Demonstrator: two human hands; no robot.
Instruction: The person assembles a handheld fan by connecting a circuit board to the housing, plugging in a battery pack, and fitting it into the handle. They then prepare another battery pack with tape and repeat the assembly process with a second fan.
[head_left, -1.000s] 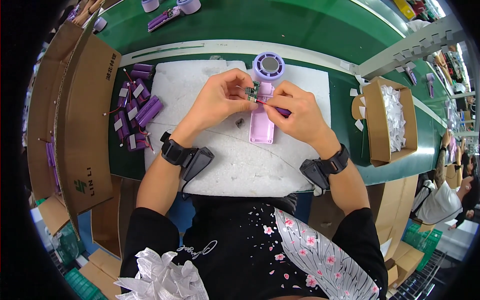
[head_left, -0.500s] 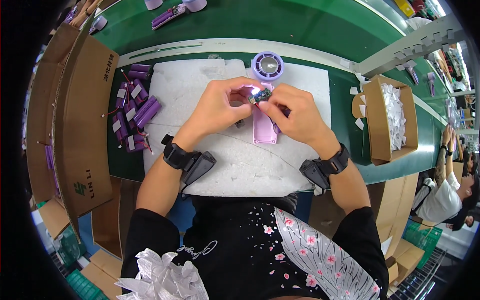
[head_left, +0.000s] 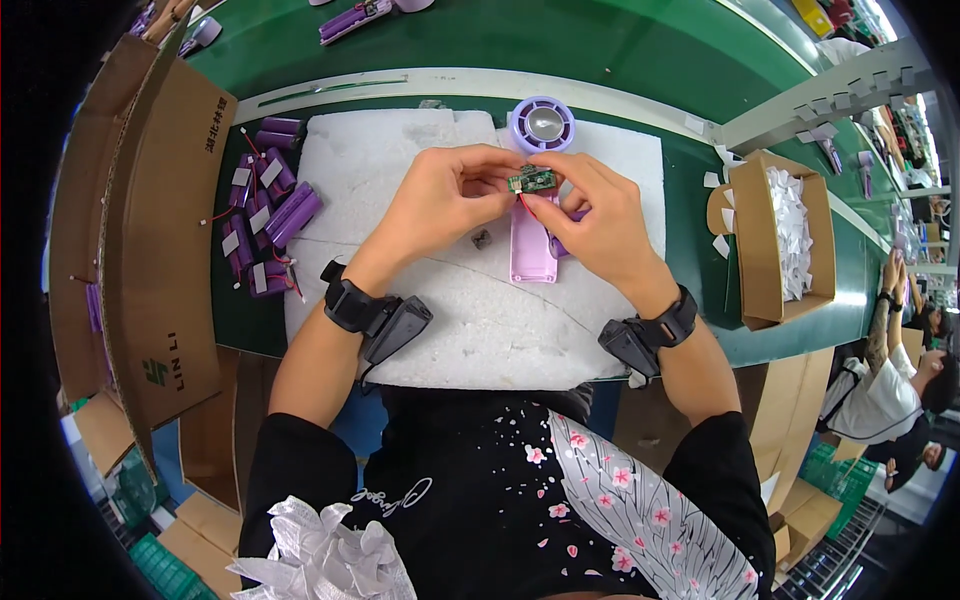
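A small green circuit board [head_left: 532,181] is pinched between the fingertips of my left hand [head_left: 445,196] and my right hand [head_left: 603,212], both closed on it. Red wire runs down from the board. Below lies the pale lilac, open handle shell [head_left: 533,250] of a handheld fan, its round purple fan head [head_left: 543,125] just beyond my fingers. A purple battery cell [head_left: 562,238] shows beside the shell, partly hidden by my right hand. On the white foam sheet [head_left: 430,320], nearer my left hand, is a small dark square piece [head_left: 482,239].
Several purple battery cells [head_left: 292,216] with wires lie left of the foam, beside a large cardboard box [head_left: 165,240]. A smaller carton [head_left: 755,240] of white slips stands at right. Beyond the rail, a purple fan part [head_left: 352,22] rests on the green surface [head_left: 500,45].
The board has turned between my fingers, and its green face with components now shows. A bright light seen at the board before is gone. The dark square piece is more exposed.
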